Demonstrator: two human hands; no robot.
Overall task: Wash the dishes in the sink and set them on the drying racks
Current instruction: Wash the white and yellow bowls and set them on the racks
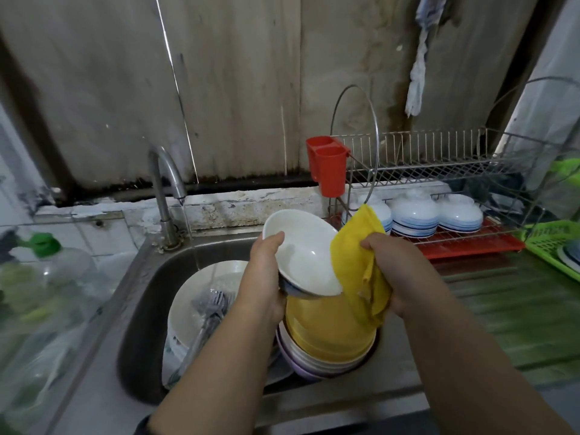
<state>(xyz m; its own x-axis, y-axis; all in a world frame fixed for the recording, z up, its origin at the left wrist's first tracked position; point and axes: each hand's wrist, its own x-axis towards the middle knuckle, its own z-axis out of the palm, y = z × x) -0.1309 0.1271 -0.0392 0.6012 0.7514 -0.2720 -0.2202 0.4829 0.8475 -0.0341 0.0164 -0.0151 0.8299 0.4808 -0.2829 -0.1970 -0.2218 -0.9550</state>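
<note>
Left hand (262,277) gripping white bowl (303,251), right hand (392,271) clutching yellow cloth (357,255)

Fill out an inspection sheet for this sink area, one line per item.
Surface: steel sink, tap running; draining board at right.
Job's things: white bowl held above stacked bowls; plate and forks in the sink; washed bowls upturned on the rack.
Clutter: soap bottle, red cutlery cup, green basket.
Grip: left hand holds the bowl; right hand holds a yellow cloth.
Cables: nothing seen.
Surroundings: stained wall, rag hanging.
</note>
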